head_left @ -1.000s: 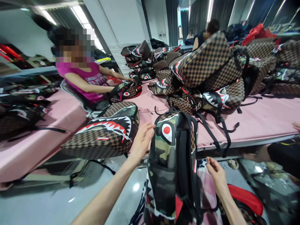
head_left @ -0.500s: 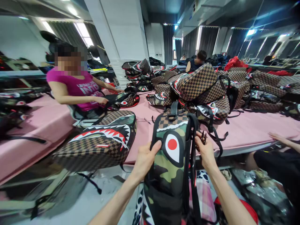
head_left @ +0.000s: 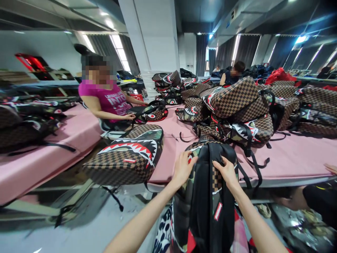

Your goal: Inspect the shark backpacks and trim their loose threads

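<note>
A backpack (head_left: 205, 211) with black straps and camouflage and checkered panels stands upright in front of me, its strap side turned towards me. My left hand (head_left: 184, 169) grips its upper left edge, thumb on the near side. On the right, my right hand (head_left: 226, 173) is closed at the shoulder strap (head_left: 217, 154), thumb and fingers against its edge. A dark tip of the thread snips (head_left: 222, 160) pokes out above that hand; the rest of them is hidden. Another checkered backpack (head_left: 123, 158) with a shark-mouth print lies at the table edge to the left.
Stacked backpacks (head_left: 237, 105) cover the pink table (head_left: 292, 151) ahead and to the right. A person in a magenta shirt (head_left: 105, 100) sits at the left, handling another bag (head_left: 151, 114). Another person's hand (head_left: 331, 168) rests at the right edge. A thick white column (head_left: 150, 35) rises behind.
The backpack has turned from its eye-print side to its strap side. Both hands have shifted their hold near its top. My view has swung slightly left.
</note>
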### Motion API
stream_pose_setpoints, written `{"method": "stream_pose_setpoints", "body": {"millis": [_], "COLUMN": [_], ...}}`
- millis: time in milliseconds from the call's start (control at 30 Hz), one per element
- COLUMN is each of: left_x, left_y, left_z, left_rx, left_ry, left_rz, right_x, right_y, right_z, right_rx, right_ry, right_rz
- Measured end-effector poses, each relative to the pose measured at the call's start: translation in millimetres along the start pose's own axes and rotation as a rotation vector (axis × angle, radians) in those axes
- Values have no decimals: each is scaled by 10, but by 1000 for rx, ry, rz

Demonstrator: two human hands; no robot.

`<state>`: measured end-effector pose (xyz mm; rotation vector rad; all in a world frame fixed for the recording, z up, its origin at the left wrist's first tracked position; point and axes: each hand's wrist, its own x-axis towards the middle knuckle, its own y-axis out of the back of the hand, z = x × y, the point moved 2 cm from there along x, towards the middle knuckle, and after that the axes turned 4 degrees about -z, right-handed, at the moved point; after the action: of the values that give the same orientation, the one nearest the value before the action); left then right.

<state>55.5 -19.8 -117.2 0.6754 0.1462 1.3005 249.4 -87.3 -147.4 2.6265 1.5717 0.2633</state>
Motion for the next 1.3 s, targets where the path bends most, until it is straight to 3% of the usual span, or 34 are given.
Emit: {"method": "stream_pose_setpoints", "body": {"millis": [67,167,267,367,500,600,733,867,1100,1300], "left_x": [68,186,297,370,389,385,383,377,383,384], "left_y": [-33,-100,-149,-163,-181,-199,-206,-213,-258,-260], "left_z": [226,374,323,227,226,277,307,293,251,239], "left_rx": [190,221,117,-25,-232,-357,-458,-512,-544,-540], "left_ry": [-40,5,15,70,153,202,251,281,287,289], "left_rz": [-64,-143,-205,-256,-328,-367,-377,-369,-368,-376], "right_x": [10,49,108,114,-53,-214,-275,-212,-184,-170], "right_y": [25,79,189,329,383,266,98,32,-19,-18], "right_z": [-12,-5,40,-12,-332,-540,-639,-669,-744,-714], "right_rx": [-5,-38,-122,-389,-843,-990,-1072,-1114,-1221,-1214], "right_ry": [-5,-4,1,27,294,513,708,793,867,839], "right_rz": [-1,-38,-42,20,198,212,177,189,175,150]}}
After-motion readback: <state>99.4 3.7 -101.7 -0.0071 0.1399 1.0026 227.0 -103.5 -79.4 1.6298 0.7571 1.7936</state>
